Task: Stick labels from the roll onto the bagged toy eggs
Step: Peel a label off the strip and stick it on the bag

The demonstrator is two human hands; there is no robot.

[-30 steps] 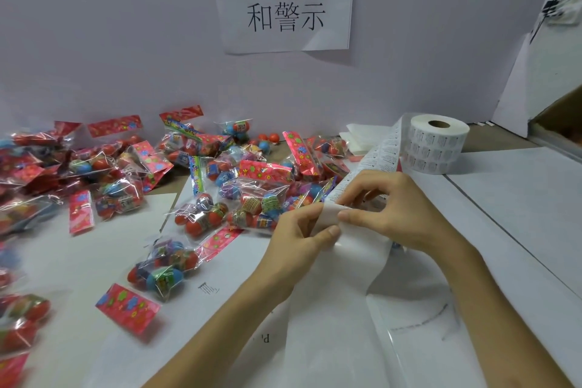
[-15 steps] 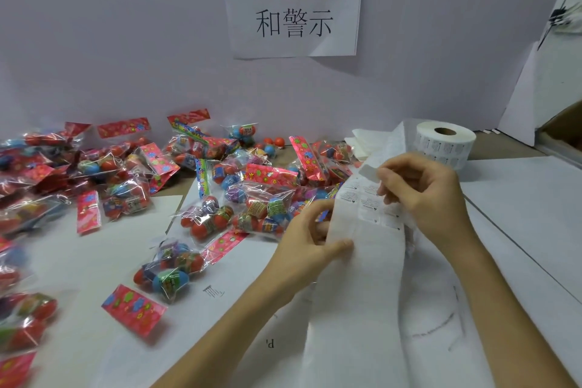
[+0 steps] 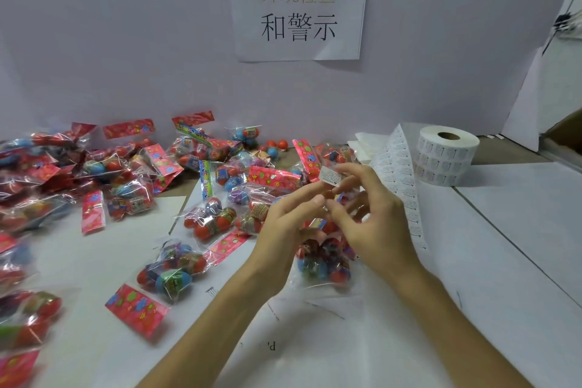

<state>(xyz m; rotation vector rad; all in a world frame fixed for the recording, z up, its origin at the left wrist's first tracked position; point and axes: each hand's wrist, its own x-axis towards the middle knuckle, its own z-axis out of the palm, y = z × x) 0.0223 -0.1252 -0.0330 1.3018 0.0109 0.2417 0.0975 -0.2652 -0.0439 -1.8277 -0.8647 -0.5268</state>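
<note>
Label (image 3: 330,176) on right hand (image 3: 374,224) fingertips | egg bag (image 3: 321,264) beneath | strip (image 3: 401,181) close right

The 2 bare forearms reach in from the bottom edge and converge at mid-frame, both hands raised. The left hand (image 3: 283,230) shows its back, fingers together and nearly straight, pointing up and to the right; its thumb is hidden. The right hand (image 3: 378,227) faces it, palm turned left, fingers curled and spread. Its index finger (image 3: 356,172) arches over the top, with 1 label (image 3: 330,176) held at its tip. The right thumb tip meets the left fingertips (image 3: 316,200). Whether the left hand grips anything cannot be told.
</note>
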